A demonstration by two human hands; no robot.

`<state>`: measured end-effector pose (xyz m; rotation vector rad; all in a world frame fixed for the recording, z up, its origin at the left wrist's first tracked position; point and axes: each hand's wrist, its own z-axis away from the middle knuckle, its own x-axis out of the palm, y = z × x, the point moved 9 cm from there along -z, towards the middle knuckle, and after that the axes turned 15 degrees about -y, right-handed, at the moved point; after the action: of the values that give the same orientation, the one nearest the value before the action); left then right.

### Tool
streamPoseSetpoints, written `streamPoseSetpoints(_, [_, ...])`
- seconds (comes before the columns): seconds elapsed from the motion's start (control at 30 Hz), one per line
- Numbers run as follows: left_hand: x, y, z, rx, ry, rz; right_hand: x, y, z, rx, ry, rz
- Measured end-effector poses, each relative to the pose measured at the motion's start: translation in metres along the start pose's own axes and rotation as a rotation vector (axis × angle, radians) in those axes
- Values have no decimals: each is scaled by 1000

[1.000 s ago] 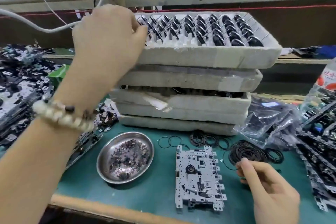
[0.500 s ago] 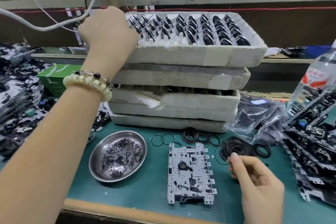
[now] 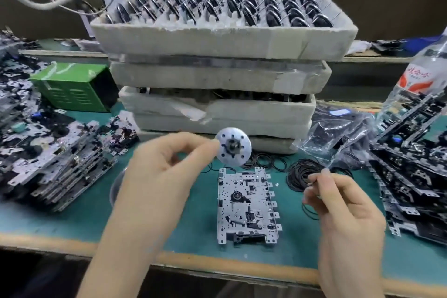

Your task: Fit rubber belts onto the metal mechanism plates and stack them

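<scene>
Fingers [image 3: 193, 145] of the left hand [image 3: 157, 176] clamp a wheel [image 3: 233, 150] by its rim above the plate [image 3: 246, 205], which lies flat on the desk [image 3: 193, 232]. The right hand [image 3: 343, 208] pinches one thin belt [image 3: 308, 211]. That slack belt could slip or snag the pile [image 3: 300, 172] beside it, and the wheel might drop.

left hand [image 3: 159, 176]: raised, fingers [image 3: 203, 146] pinching a wheel [image 3: 233, 150] | right hand [image 3: 343, 205]: fingers (blurred) pinching a belt [image 3: 306, 211]

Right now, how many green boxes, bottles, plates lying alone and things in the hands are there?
Green box: 1
Bottle: 1
Metal plate lying alone: 1
Wheel in left hand: 1
Rubber belt in right hand: 1
Total: 5
</scene>
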<state>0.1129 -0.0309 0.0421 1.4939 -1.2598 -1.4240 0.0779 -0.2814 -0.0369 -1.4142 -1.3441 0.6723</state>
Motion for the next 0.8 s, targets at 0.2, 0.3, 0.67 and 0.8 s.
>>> streamPoseSetpoints(0.2, [30,-60,39,-172,-92,228,44,-29,9,0,-303,31])
streamPoseSetpoints(0.3, [26,-66,42,-200,-105,236,61,-27,14,35,-397,167])
streamPoseSetpoints(0.67, [23,-66,45,-161,-107,261,66,-45,18,-196,-292,728])
streamPoseSetpoints(0.8, [28,-63,43,-100,-154,267,53,-37,15,-108,-282,702])
